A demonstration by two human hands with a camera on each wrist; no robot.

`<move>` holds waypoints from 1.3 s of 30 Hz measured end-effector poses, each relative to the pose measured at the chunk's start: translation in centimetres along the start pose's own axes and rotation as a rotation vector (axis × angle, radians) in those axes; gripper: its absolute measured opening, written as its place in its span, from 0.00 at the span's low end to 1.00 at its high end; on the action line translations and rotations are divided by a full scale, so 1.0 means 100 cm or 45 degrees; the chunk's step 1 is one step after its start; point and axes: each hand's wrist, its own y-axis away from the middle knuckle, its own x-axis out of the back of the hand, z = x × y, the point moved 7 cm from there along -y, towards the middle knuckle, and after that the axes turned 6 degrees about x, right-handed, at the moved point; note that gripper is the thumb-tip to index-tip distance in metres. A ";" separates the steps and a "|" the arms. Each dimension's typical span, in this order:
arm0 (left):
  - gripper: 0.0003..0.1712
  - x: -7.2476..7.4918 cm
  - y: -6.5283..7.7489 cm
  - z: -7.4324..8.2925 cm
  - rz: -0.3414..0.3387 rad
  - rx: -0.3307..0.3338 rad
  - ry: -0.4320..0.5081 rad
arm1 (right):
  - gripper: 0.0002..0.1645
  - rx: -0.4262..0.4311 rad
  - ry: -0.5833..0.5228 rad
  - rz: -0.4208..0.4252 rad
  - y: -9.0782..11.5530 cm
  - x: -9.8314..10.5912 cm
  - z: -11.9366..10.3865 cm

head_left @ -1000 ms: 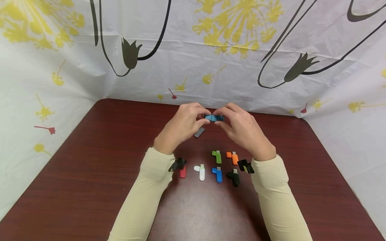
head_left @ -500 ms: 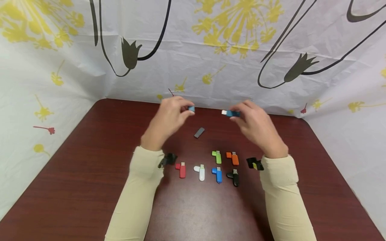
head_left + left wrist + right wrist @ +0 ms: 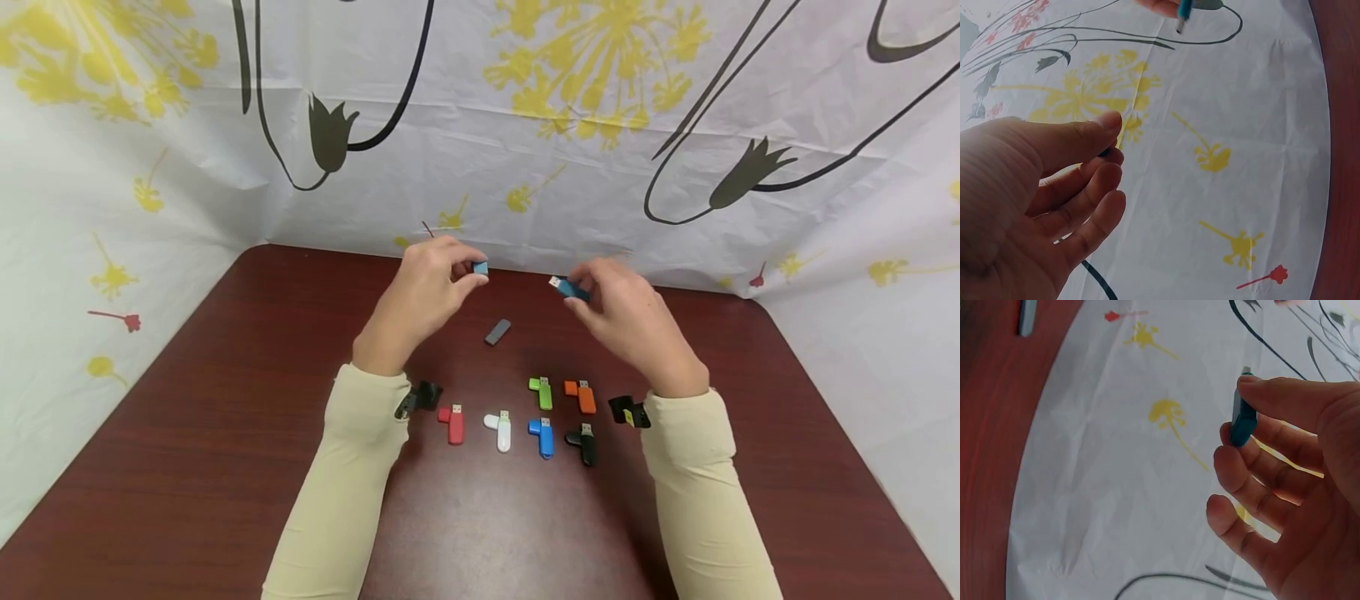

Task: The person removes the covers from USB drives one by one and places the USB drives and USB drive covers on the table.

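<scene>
Between thumb and fingertips, my left hand (image 3: pixel 427 287) pinches a small blue cap (image 3: pixel 481 267); in the left wrist view the fingers hide nearly all of it. My right hand (image 3: pixel 626 312) pinches a teal-blue USB stick (image 3: pixel 1244 419), its metal plug bare and pointing left toward the cap in the head view. A gap separates the two pieces, both held above the far part of the table. Below and between the hands, a grey USB stick (image 3: pixel 497 332) lies on the table with no plug showing.
Nearer on the dark red table (image 3: pixel 225 433) lie uncapped sticks, each with its cap beside it: red (image 3: pixel 456 425), white (image 3: pixel 503 432), green (image 3: pixel 545 394), orange (image 3: pixel 586 397), blue (image 3: pixel 546 438) and black (image 3: pixel 588 446). A patterned white sheet (image 3: pixel 420 200) hangs behind and at both sides.
One second ago both hands held the blue stick as one closed piece. The cap came off, and the hands moved apart to left and right. Lately the right hand's stick has tilted slightly.
</scene>
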 end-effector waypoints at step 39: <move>0.14 -0.009 -0.002 0.005 -0.050 -0.012 -0.037 | 0.19 -0.128 0.108 -0.842 0.015 -0.147 -0.053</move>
